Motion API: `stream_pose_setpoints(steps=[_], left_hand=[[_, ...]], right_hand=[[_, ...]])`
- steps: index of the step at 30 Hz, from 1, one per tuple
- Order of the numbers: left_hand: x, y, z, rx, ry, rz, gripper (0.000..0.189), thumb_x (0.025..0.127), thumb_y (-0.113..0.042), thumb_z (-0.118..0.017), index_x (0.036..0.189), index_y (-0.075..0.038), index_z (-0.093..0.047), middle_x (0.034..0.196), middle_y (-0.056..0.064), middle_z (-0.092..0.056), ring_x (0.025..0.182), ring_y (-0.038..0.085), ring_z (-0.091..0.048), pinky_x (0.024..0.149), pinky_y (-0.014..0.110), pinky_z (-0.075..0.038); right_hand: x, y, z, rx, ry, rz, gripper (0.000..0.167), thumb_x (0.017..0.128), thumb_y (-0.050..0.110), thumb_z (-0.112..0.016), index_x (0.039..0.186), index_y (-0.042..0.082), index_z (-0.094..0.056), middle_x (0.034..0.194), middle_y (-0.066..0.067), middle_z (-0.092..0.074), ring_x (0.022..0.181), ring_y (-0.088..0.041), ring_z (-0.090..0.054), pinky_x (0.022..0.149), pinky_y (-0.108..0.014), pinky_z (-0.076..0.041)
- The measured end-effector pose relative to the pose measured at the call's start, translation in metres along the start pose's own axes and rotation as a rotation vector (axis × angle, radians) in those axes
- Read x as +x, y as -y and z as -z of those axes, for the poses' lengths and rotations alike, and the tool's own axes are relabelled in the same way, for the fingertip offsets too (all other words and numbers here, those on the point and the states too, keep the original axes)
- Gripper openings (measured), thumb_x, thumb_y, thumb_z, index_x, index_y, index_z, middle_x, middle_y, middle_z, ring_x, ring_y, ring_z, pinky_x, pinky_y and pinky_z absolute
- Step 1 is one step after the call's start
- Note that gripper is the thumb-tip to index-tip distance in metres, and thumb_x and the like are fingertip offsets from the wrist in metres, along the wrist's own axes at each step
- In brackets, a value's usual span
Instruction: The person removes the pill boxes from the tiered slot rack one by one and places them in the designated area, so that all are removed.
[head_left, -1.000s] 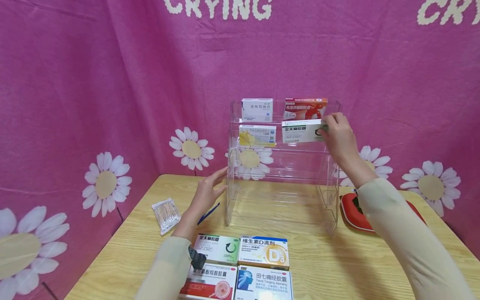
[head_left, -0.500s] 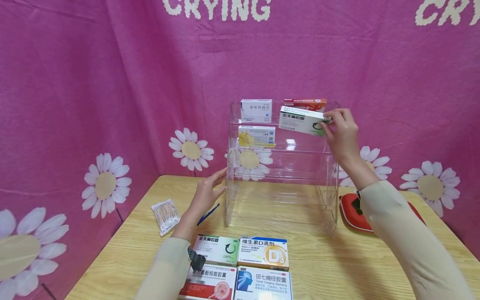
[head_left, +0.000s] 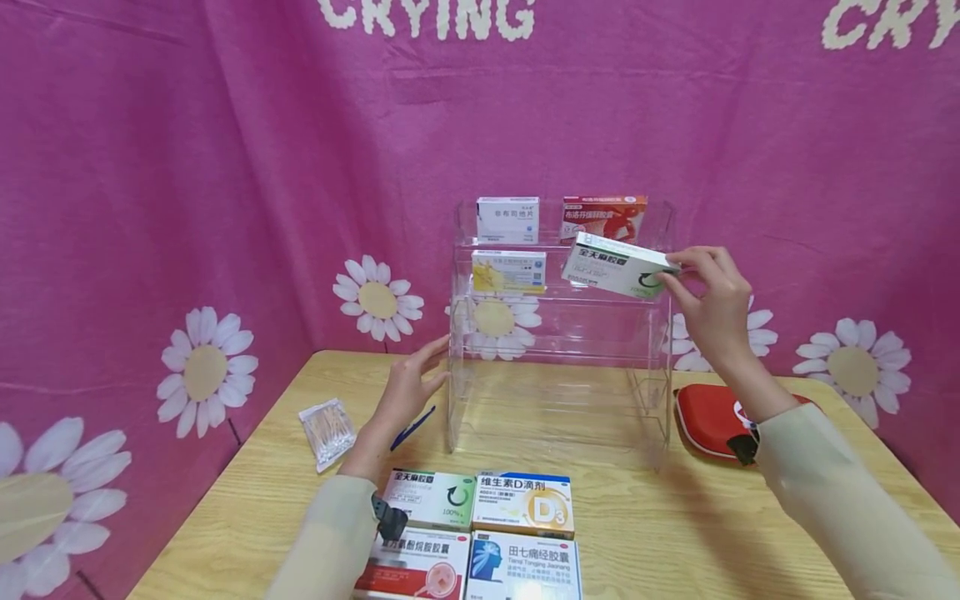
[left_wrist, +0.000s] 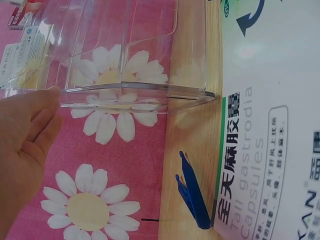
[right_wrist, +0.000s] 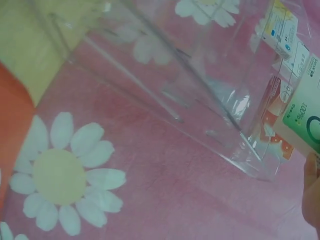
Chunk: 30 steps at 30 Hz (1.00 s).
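My right hand (head_left: pixel 716 304) pinches a white and green medicine box (head_left: pixel 617 267) by its right end. The box tilts down to the right, in front of the second tier of a clear acrylic display rack (head_left: pixel 558 329). My left hand (head_left: pixel 408 387) touches the rack's left side with fingers extended; the left wrist view shows its fingertips at the clear side panel (left_wrist: pixel 135 90). A white box (head_left: pixel 507 220) and a red box (head_left: pixel 603 218) stand on the top tier. A yellow and white box (head_left: pixel 508 272) stands on the second tier at left.
Several medicine boxes lie on the wooden table in front, among them a vitamin D box (head_left: pixel 523 504) and a red and white box (head_left: pixel 415 567). Left of the rack are a cotton swab pack (head_left: pixel 327 433) and blue tweezers (head_left: pixel 412 428). A red case (head_left: pixel 705 425) lies right.
My right hand first lifts the white and green box up off the second tier, then brings it lower, rightward and tilted. The left hand stays at the rack's side.
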<state>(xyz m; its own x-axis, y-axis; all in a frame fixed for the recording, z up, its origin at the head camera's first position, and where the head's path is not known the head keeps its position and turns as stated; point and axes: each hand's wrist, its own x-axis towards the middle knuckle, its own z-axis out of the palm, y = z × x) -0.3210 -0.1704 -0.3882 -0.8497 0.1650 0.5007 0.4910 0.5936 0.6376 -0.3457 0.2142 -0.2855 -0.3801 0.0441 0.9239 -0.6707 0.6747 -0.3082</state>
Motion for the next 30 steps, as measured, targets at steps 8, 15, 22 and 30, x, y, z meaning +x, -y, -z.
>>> stream_pose_setpoints(steps=[8, 15, 22, 30], left_hand=[[-0.001, -0.001, 0.0, -0.007, 0.005, 0.003, 0.056, 0.088, 0.0, -0.068, 0.14, -0.006, -0.051, 0.134, 0.017, -0.062, 0.12, 0.031, -0.064, 0.1, 0.04, -0.055], [0.0, -0.002, 0.0, 0.0, 0.003, -0.001, 0.057, 0.088, 0.001, -0.068, 0.141, -0.006, -0.051, 0.133, 0.018, -0.062, 0.12, 0.033, -0.063, 0.099, 0.042, -0.055], [0.001, -0.002, 0.0, 0.01, 0.005, -0.006, 0.056, 0.088, 0.002, -0.068, 0.141, -0.006, -0.051, 0.135, 0.018, -0.061, 0.12, 0.032, -0.064, 0.099, 0.039, -0.056], [0.001, -0.003, 0.0, 0.0, 0.009, 0.015, 0.057, 0.088, 0.0, -0.068, 0.141, -0.007, -0.051, 0.136, 0.016, -0.061, 0.121, 0.031, -0.063, 0.101, 0.039, -0.054]], right_hand=[[-0.033, -0.003, 0.026, 0.019, 0.095, 0.026, 0.029, 0.07, -0.01, -0.08, 0.097, -0.007, -0.071, 0.09, -0.017, -0.063, 0.09, 0.015, -0.052, 0.083, 0.008, -0.042], [-0.066, -0.002, 0.047, -0.017, 0.174, 0.101, 0.039, 0.059, -0.014, -0.084, 0.094, -0.003, -0.071, 0.089, -0.014, -0.066, 0.089, 0.027, -0.047, 0.08, 0.009, -0.041], [-0.107, 0.001, 0.061, 0.011, 0.284, 0.145, 0.025, 0.077, 0.019, -0.08, 0.095, 0.003, -0.073, 0.09, -0.007, -0.068, 0.086, 0.009, -0.056, 0.075, 0.004, -0.047], [-0.144, 0.007, 0.072, 0.039, 0.373, 0.105, 0.04, 0.057, 0.0, -0.088, 0.092, 0.009, -0.072, 0.09, -0.004, -0.066, 0.077, 0.01, -0.054, 0.071, 0.002, -0.05]])
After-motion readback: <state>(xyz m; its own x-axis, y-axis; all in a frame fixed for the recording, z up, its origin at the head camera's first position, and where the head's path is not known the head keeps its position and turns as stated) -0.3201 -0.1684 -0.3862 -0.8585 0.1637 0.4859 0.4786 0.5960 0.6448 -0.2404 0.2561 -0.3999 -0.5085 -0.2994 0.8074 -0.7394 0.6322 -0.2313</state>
